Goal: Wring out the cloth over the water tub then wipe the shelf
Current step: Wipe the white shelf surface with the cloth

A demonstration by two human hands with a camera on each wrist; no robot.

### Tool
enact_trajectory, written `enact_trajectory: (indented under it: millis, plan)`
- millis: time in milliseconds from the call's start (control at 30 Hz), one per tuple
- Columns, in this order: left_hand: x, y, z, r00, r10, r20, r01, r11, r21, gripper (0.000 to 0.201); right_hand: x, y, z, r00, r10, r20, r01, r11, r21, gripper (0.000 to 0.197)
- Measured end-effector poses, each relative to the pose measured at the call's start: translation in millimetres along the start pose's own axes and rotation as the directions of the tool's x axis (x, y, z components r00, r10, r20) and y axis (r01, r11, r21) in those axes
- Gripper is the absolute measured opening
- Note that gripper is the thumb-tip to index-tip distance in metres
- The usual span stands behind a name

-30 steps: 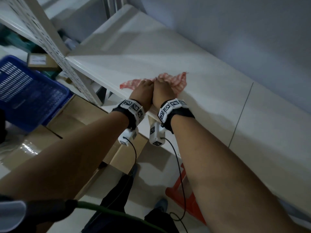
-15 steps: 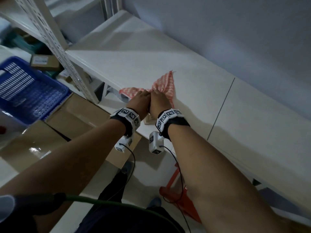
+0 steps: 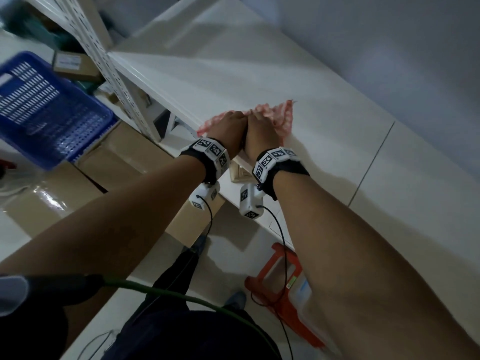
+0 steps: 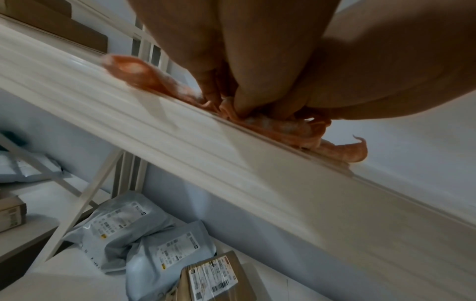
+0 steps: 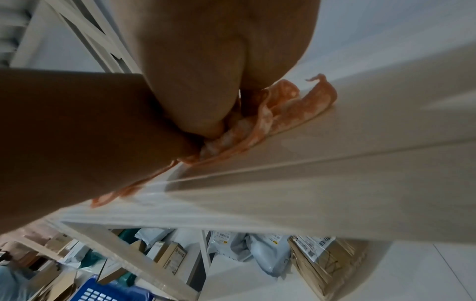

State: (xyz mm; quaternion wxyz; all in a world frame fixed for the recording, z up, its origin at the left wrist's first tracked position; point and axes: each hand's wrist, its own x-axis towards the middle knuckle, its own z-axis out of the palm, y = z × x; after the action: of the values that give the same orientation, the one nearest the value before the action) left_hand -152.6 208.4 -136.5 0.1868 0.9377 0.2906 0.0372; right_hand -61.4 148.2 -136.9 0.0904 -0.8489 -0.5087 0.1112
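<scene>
Nearest to the camera, two bare forearms are reaching forward side by side, each one wearing a black wrist band with white marker blocks. Below them, on the floor, an orange stool point(image 3: 283, 287) is standing partly under the shelf, and cardboard boxes point(image 3: 78, 183) are lying to the left with a blue basket point(image 3: 44, 110) on top of them.

The left hand point(image 3: 228, 128) and the right hand point(image 3: 259, 133) are pressing together on the cloth point(image 3: 279, 116), close to the front edge of the white shelf point(image 3: 259, 74). The two hands are touching each other along their inner sides. In the left wrist view the fingers point(image 4: 247, 89) of the left hand are curling down and pinching folds of the cloth point(image 4: 154, 79) against the shelf edge point(image 4: 180, 132). In the right wrist view the right hand point(image 5: 201, 81) is also lying on the bunched cloth point(image 5: 283, 110), its fingers bending into the fabric and gripping it.

The cloth is red-orange with a light pattern, and it is lying under and in front of both hands. One corner is sticking out beyond the right hand toward the back of the shelf, and another part is spreading left, past the left hand, along the front edge. Behind the shelf a grey wall point(image 3: 389, 48) is rising.
</scene>
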Motion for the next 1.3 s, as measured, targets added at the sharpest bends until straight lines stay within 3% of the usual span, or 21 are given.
enact_trajectory:
  millis: [233,533,667,800,1067,1167,1300]
  plan:
    - [42.6,-31.2,-11.4,0.999,-0.010,-0.045,0.008,0.999,-0.043,0.050,64.8,-8.1,4.6,1.000,0.018,-0.005,-0.018,1.000,-0.006,0.045]
    - [45.6,-27.4,2.2,0.996,-0.027,-0.084,0.029,0.999,0.026,0.049,66.1,-8.9,-3.6,0.999,0.019,0.034,-0.018,1.000,-0.004,0.043]
    - [30.4,-4.0,7.3,1.000,0.017,-0.009,-0.017,1.000,0.010,0.047,40.8,8.8,-8.8,0.996,0.041,0.075,-0.039,0.999,-0.028,0.042]
    - [12.3,36.2,17.9,0.998,0.062,-0.024,-0.061,0.998,0.010,0.040,5.7,37.0,-9.9,0.996,0.041,0.078,-0.037,0.998,-0.052,0.049]
    - [-18.4,118.4,46.9,0.983,0.181,-0.036,-0.178,0.981,0.083,0.035,-76.5,101.8,-21.8,0.997,0.081,-0.006,-0.081,0.995,-0.059,0.047]
    - [-23.5,146.6,66.3,0.978,0.207,-0.026,-0.204,0.976,0.075,0.032,-104.4,123.7,-23.3,0.990,0.100,-0.097,-0.110,0.989,-0.095,0.046]
    - [-27.4,191.6,96.5,0.966,0.260,0.000,-0.259,0.963,0.072,0.027,-150.2,165.1,-27.8,0.976,0.181,-0.119,-0.182,0.983,-0.001,0.043]
